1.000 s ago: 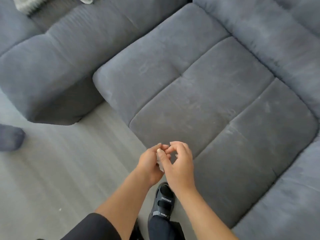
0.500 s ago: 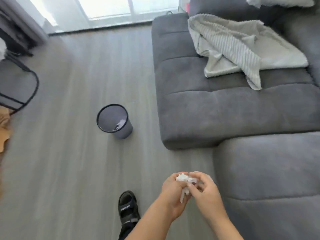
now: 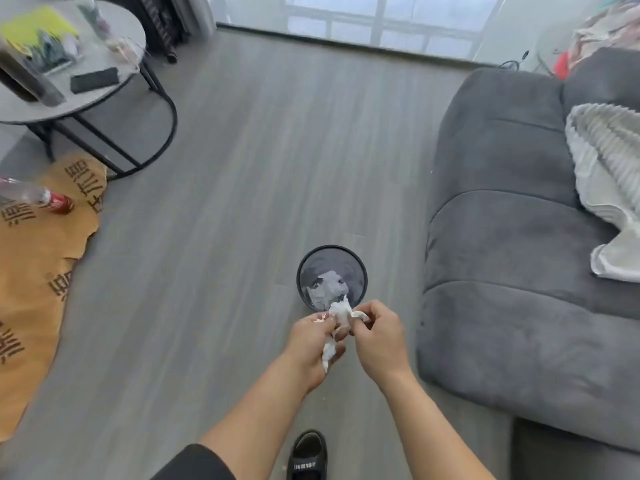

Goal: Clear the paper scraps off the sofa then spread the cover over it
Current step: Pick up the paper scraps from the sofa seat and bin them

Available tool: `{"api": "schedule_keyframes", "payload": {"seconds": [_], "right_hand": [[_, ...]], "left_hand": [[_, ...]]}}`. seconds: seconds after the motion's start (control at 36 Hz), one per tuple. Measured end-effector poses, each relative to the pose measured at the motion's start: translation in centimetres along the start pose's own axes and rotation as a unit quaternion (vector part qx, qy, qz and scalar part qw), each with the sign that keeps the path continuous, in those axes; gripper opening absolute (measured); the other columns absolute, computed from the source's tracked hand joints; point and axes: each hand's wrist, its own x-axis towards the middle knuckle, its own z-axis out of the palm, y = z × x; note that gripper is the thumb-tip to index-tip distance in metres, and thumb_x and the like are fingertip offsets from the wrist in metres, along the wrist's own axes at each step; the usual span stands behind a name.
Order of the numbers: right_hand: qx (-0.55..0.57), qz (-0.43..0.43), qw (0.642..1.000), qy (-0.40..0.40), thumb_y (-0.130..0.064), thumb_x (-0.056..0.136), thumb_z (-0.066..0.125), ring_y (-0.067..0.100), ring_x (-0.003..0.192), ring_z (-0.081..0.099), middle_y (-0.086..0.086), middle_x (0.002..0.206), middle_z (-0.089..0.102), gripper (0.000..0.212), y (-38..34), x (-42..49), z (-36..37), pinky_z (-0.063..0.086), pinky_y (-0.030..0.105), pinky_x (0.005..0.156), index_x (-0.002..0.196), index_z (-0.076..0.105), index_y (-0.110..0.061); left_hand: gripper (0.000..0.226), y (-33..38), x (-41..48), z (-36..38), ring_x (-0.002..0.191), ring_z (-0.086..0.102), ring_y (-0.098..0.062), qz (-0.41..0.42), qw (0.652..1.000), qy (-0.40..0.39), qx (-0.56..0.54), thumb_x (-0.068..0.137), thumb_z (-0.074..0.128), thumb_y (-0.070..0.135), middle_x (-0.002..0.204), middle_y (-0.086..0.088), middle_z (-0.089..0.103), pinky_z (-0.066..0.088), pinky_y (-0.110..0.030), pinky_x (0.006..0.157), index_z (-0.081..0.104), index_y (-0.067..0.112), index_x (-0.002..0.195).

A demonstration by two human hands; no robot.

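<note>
A black sandal stands on the grey floor at the bottom edge, under the two forearms. Above it the hands meet around a wad of white paper scraps. The left hand has its fingers curled round the wad, and a twisted tail of paper hangs out below the palm. The right hand pinches the upper part of the wad between thumb and fingertips, with the other fingers folded in.

Just past the hands a round black bin stands on the floor. The top of the wad overlaps its near rim in this view, though the angle makes it hard to say whether the paper is over the opening or just short of it. Pale scraps lie in the bottom of the bin.

To the right, close beside the bin and the right arm, runs the grey sofa. A white ribbed cover lies bunched on its seat at the right edge of the view, well apart from both hands. Nothing lies between the hands and the bin.

Far to the left a torn brown sheet with dark lettering lies on the floor, with a plastic bottle on its side on it. Beyond that is a round table on a black frame, holding a dark flat object and blurred clutter. A window runs along the far wall.
</note>
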Motion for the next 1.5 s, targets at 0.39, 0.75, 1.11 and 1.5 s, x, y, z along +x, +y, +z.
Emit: {"api": "schedule_keyframes", "payload": {"seconds": [0.39,0.75,1.11,1.5], "right_hand": [[0.097,0.216,0.970,0.061,-0.009,0.090,0.064,0.020,0.067,0.063,0.000,0.062,0.069,0.017,5.0,17.5,5.0,0.058,0.044,0.076,0.076,0.069,-0.017],[0.149,0.314,0.937,-0.032,-0.005,0.093,0.058,0.014,0.098,0.063,-0.013,0.101,0.068,0.032,13.5,30.2,12.9,0.051,0.044,0.102,0.111,0.062,-0.032],[-0.090,0.282,0.930,0.218,-0.020,0.092,0.055,0.026,0.105,0.057,-0.005,0.104,0.049,0.014,14.7,33.1,11.4,0.036,0.030,0.079,0.104,0.060,-0.021],[-0.085,0.383,0.920,0.001,-0.010,0.095,0.046,0.033,0.088,0.057,0.006,0.091,0.060,0.010,20.2,31.8,12.1,0.044,0.033,0.072,0.097,0.056,-0.010]], "left_hand": [[0.014,6.4,18.4,-0.5,0.053,0.046,-0.009,-0.086,0.984,0.152,-0.036,0.100,0.052,0.000,0.068,-0.004,0.054,0.037,-0.016,0.036,0.063,0.003,0.093],[0.028,6.9,34.0,-1.0,0.080,0.072,-0.021,-0.212,0.973,0.072,0.049,0.101,0.053,0.041,0.095,-0.005,0.076,0.055,-0.033,0.073,0.070,0.020,0.105],[0.018,8.5,35.9,-3.6,0.079,0.066,-0.012,0.068,0.844,0.162,0.508,0.088,0.073,0.023,0.074,0.012,0.071,0.045,-0.022,0.069,0.072,0.022,0.070],[0.046,10.7,39.8,-3.5,0.114,0.055,-0.027,0.044,0.772,0.119,0.623,0.090,0.059,0.012,0.136,-0.007,0.049,0.043,-0.030,0.088,0.051,0.016,0.135]]}}
